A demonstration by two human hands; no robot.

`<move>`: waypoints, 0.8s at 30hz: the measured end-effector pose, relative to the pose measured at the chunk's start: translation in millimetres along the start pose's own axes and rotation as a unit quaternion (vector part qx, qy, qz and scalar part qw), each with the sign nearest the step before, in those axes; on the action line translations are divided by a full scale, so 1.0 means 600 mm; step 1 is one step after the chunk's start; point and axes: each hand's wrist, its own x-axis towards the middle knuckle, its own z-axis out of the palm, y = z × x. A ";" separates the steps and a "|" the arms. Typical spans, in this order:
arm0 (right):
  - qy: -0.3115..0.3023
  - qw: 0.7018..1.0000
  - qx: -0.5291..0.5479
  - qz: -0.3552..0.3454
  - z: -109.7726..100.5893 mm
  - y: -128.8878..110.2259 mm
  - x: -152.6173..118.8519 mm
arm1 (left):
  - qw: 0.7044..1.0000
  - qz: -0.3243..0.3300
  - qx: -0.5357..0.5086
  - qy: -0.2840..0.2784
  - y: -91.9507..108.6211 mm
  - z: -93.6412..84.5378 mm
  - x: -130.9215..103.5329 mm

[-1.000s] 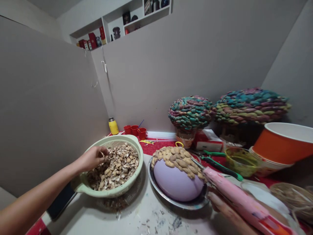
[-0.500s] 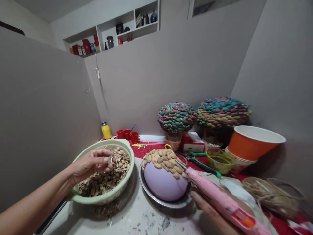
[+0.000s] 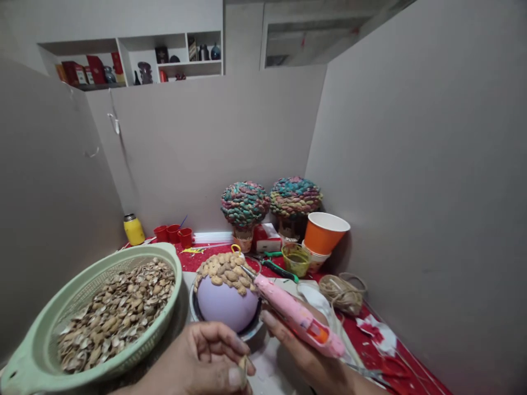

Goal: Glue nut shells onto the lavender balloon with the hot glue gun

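Observation:
My left hand (image 3: 201,356) is closed in a pinch on a peanut shell (image 3: 243,363), low in front of the balloon. My right hand (image 3: 294,346) is wrapped round a pink hot glue gun (image 3: 288,307), whose metal nozzle points up and left at the shells on the balloon; I cannot tell whether it touches them. The lilac balloon (image 3: 226,307) sits in a round metal bowl (image 3: 252,332). Tan peanut shells (image 3: 222,269) cover its upper part, while the lower front is bare. At left, a pale green colander (image 3: 178,263) holds many loose peanut shells (image 3: 119,312).
Behind stand two round, multicoloured tree-like crafts (image 3: 246,204), an orange paper bucket (image 3: 323,236), a yellow plastic cup (image 3: 295,262) and green-handled pliers (image 3: 280,270). Twine (image 3: 341,293) and red-handled scissors (image 3: 393,370) lie right. Red cups (image 3: 173,233) and a yellow bottle (image 3: 134,229) are back left.
My left hand has moved from over the colander to the front of the balloon, carrying the shell. The view has turned right. The glue gun stays beside the balloon.

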 end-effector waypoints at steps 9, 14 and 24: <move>-0.011 1.000 0.014 0.011 0.002 0.003 0.000 | 0.998 0.029 -0.041 0.038 -0.023 -0.015 0.030; -0.015 1.000 0.025 0.000 0.004 0.002 -0.004 | 0.995 0.034 -0.073 0.065 -0.007 -0.014 0.032; -0.066 0.997 0.033 -0.009 0.005 -0.005 -0.004 | 0.991 0.044 -0.112 0.064 0.020 -0.016 0.032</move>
